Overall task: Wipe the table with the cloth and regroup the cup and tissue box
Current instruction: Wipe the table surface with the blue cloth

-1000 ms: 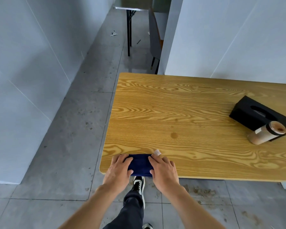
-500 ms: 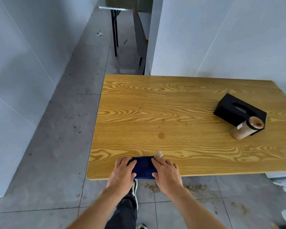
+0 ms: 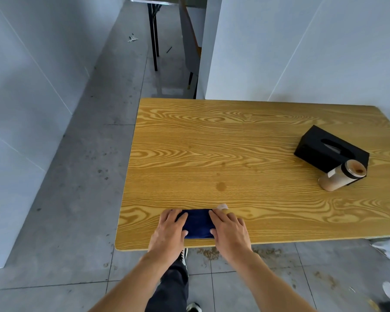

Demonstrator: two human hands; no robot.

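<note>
Two hands are flat on the blue cloth (image 3: 197, 223) right now. Your left hand (image 3: 170, 230) presses one end and your right hand (image 3: 229, 228) presses the other end, with the fingers spread out and lying down, not gripping anything. The cloth is folded small and sits at the near edge of the table (image 3: 245, 136), close to you.

To wipe well, keep both palms pushing down and slide the cloth away from you in long, straight rows. Keep the cloth flat so it does not bunch up. Go over the little dark spot (image 3: 221, 186) in the wood, which sits just ahead of the cloth. It may be a stain, so rub it more than once.

A small pale scrap (image 3: 222, 207) lies just beside your right fingertips. I cannot tell what it is. Push it along or pick it up.

Far off on the right stands the black tissue box (image 3: 324, 149). The cup (image 3: 342, 175) is right in front of it, and they look like they touch. Nothing blocks your first rows, but you will bump into those two when you wipe that side. Lift them first so the cup does not tip.
</note>
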